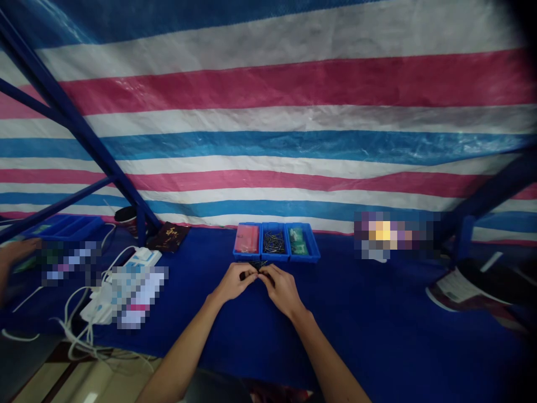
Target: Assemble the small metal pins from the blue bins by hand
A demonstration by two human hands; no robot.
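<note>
My left hand [233,281] and my right hand [280,286] meet over the blue cloth of the table [356,313], fingers pinched together on a small dark part [253,272] between them. Its shape is too small to name. Just behind my fingers lie a few loose dark pieces [257,263]. Beyond them stand three small blue bins side by side: the left bin [246,240] holds something red, the middle bin [274,243] holds dark pins or screws, the right bin [302,243] holds green parts.
White power strips and cables [126,291] lie at the left near the table edge. A dark pouch [169,236] and blue trays [62,226] sit at the back left, where another person's hand [17,252] shows. A striped tarp hangs behind. A dark bag [482,285] lies right.
</note>
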